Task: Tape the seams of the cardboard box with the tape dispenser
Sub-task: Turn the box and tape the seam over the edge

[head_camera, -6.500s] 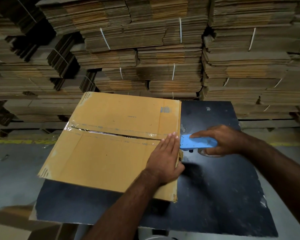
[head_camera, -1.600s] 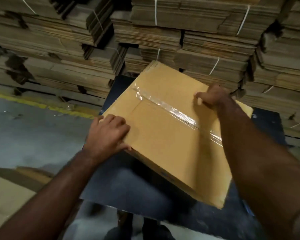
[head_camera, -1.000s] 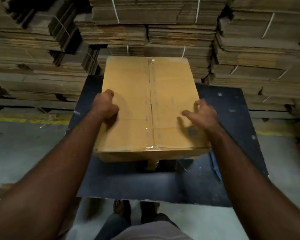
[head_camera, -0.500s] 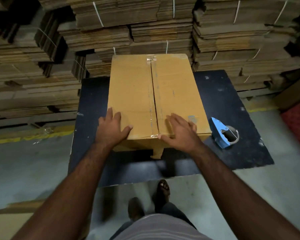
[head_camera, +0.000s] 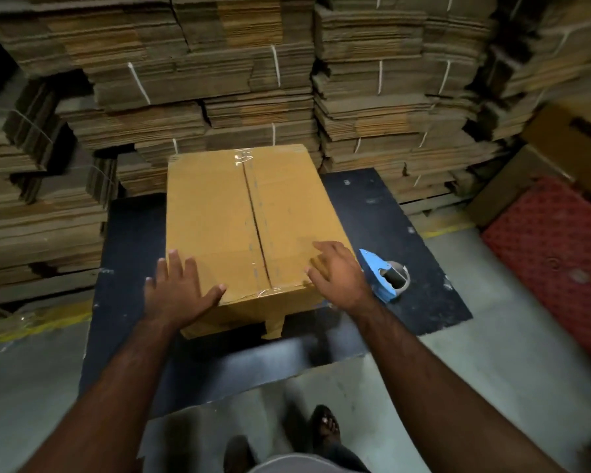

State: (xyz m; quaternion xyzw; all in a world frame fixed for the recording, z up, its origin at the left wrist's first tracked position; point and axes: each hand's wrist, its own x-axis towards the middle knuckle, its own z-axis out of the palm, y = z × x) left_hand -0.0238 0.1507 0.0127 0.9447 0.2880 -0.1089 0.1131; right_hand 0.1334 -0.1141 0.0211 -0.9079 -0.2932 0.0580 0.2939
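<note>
A brown cardboard box (head_camera: 219,213) stands on a black table (head_camera: 382,213), its centre seam running away from me under clear tape. My left hand (head_camera: 178,291) lies flat with spread fingers on the box's near left corner. My right hand (head_camera: 338,271) rests with relaxed fingers over the near right corner. The blue tape dispenser (head_camera: 382,276) lies on the table just right of the box, beside my right hand, untouched. A tape tail hangs down the box's near face.
Tied bundles of flattened cardboard (head_camera: 253,80) are stacked high behind and left of the table. A red mat (head_camera: 553,254) and a brown carton (head_camera: 574,141) sit at the right. Grey floor and my feet (head_camera: 325,431) are below the table's near edge.
The box was turned so its seam points away from me and pushed slightly back. My hands have spread out to its near corners. The dispenser stays on the table.
</note>
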